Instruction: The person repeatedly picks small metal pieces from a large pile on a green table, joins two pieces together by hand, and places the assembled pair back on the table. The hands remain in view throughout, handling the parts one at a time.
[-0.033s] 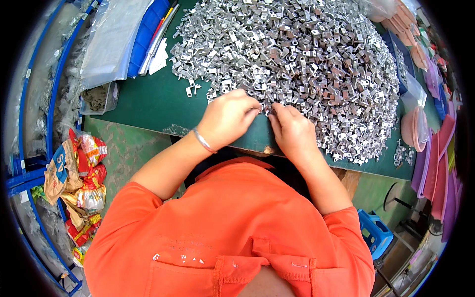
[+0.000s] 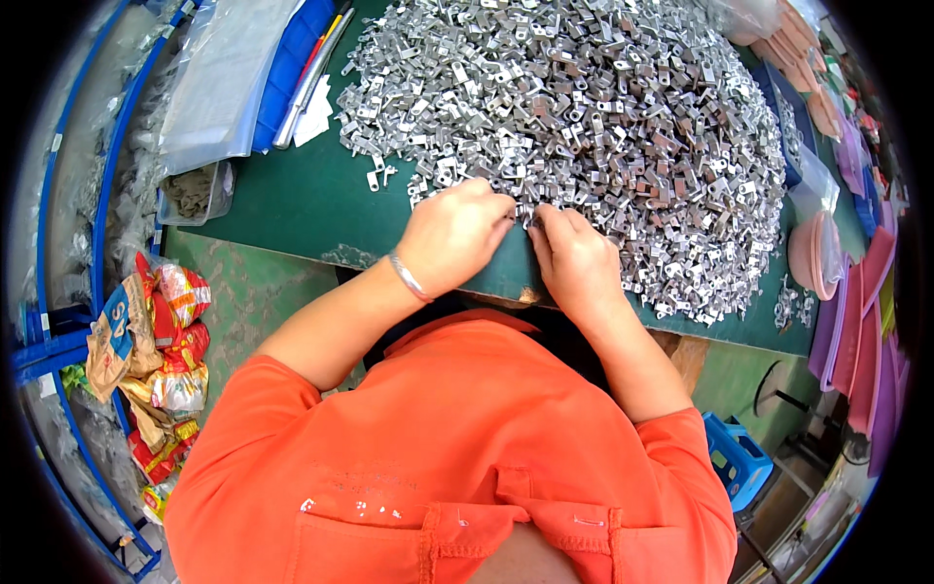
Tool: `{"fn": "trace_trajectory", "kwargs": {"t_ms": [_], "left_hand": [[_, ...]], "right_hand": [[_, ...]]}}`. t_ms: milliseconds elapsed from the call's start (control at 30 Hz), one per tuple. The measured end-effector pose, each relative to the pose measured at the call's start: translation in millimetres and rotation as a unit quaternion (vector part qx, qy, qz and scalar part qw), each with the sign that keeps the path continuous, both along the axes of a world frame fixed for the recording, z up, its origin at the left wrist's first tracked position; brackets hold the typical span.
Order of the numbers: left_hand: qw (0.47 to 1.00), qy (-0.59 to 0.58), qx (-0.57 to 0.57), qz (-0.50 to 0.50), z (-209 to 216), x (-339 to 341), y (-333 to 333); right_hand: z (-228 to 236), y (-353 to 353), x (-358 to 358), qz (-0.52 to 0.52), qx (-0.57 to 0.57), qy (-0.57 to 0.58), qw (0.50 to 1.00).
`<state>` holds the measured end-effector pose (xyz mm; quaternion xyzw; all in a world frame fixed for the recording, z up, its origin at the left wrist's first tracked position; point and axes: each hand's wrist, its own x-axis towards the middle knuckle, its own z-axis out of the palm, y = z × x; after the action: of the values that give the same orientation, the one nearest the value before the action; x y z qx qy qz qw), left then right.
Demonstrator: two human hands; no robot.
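Observation:
A wide heap of small silver metal brackets [image 2: 584, 117], many with a hole in one end, covers much of the green table [image 2: 282, 209]. At its near edge my left hand [image 2: 455, 232], with a silver bangle at the wrist, is closed in a pinch on a small metal bracket. Just to the right my right hand [image 2: 576, 255] also pinches a small metal bracket between thumb and forefinger. The two sets of fingertips almost meet; the fingers partly hide both pieces. A couple of brackets [image 2: 374, 181] lie apart, left of the heap.
Left on the table are a blue bin [image 2: 292, 73] under plastic sheeting, pens [image 2: 309, 90] and a clear tub [image 2: 197, 193] with grey cloth. Blue racks [image 2: 102, 185] and crumpled bags [image 2: 161, 341] stand further left. Pink containers [image 2: 813, 251] and a blue stool [image 2: 736, 459] are right.
My left hand has shifted very slightly rightward and toward me, with its wrist turned a little. The right hand looks almost unchanged, still pinching.

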<state>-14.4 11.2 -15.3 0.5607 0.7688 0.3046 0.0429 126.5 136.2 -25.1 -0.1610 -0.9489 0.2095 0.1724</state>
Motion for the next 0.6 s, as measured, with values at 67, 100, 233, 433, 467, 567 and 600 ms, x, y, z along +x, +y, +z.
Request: {"fn": "trace_trajectory", "kwargs": {"t_ms": [67, 100, 233, 433, 467, 567, 600], "left_hand": [[0.997, 0.076, -0.027, 0.001, -2, 7, 4], [0.995, 0.090, -0.035, -0.003, -3, 7, 5], [0.991, 0.124, -0.052, -0.019, 0, 7, 9], [0.994, 0.100, -0.026, -0.036, -4, 6, 12], [0.995, 0.095, -0.022, -0.037, -5, 5, 11], [0.999, 0.026, 0.007, -0.035, -7, 3, 9], [0.999, -0.036, 0.015, -0.035, -1, 1, 8]], "right_hand": [[-2, 2, 4, 0.014, -0.010, 0.009, 1.000], [-2, 3, 7, 0.019, -0.015, 0.005, 1.000], [-1, 4, 17, 0.025, -0.255, 0.086, 0.963], [3, 7, 30, 0.067, -0.439, 0.167, 0.880], [4, 7, 31, 0.069, -0.452, 0.170, 0.873], [4, 10, 33, 0.071, -0.558, 0.177, 0.808], [2, 13, 34, 0.070, -0.601, 0.180, 0.775]]}}
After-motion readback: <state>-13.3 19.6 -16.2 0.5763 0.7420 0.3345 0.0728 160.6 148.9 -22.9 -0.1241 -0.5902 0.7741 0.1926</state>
